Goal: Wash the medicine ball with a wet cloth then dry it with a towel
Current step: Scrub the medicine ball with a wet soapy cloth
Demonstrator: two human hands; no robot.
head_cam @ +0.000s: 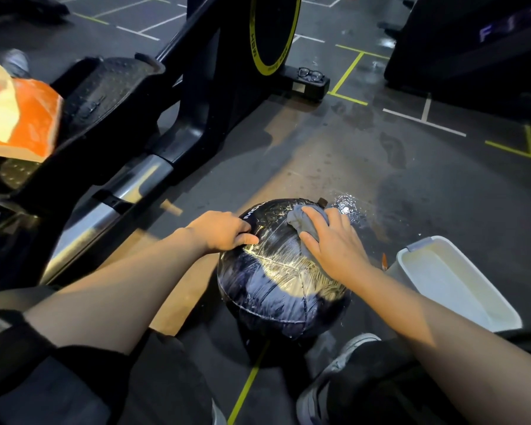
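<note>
A black medicine ball (276, 289) sits on the gym floor between my knees, its stitched surface shiny and wet. My left hand (224, 231) grips the ball's upper left side, fingers curled over the edge. My right hand (334, 240) presses a bunched grey cloth (301, 219) against the ball's top right, fingers spread over the cloth.
A white bucket (411, 259) stands to the right of the ball. An exercise machine (129, 124) fills the left, with an orange towel (28, 118) on it and glasses (311, 74) on its base. A puddle (347, 207) lies behind the ball.
</note>
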